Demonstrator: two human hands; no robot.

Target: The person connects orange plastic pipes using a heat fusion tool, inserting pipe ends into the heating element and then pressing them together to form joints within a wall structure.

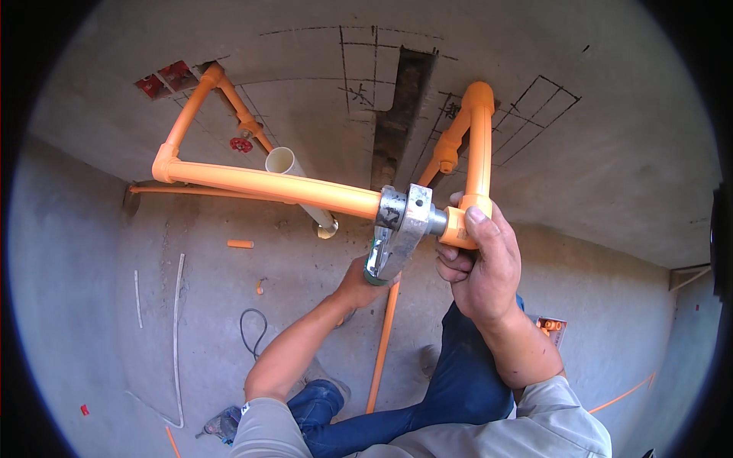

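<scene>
My left hand (359, 286) is closed round the handle of a metal pipe fusion welder (405, 229), low in the middle of the view. A long horizontal orange pipe (275, 187) enters the welder's left end, with an elbow at its far left. On the welder's right side, a short metal heating piece meets an orange elbow fitting (460, 225). My right hand (481, 259) grips that fitting, its thumb on the front. An upright orange pipe (479, 145) rises from the fitting to pipework at the wall, beside a dark chase (405, 84).
A white pipe (286, 168) stands behind the horizontal pipe, near a red valve handle (240, 143). Red wall boxes (164, 80) sit top left. On the concrete floor lie orange pipes (385, 336), a short piece (240, 243), a dark cable (248, 328), a box of fittings (553, 328) and a power tool (221, 424).
</scene>
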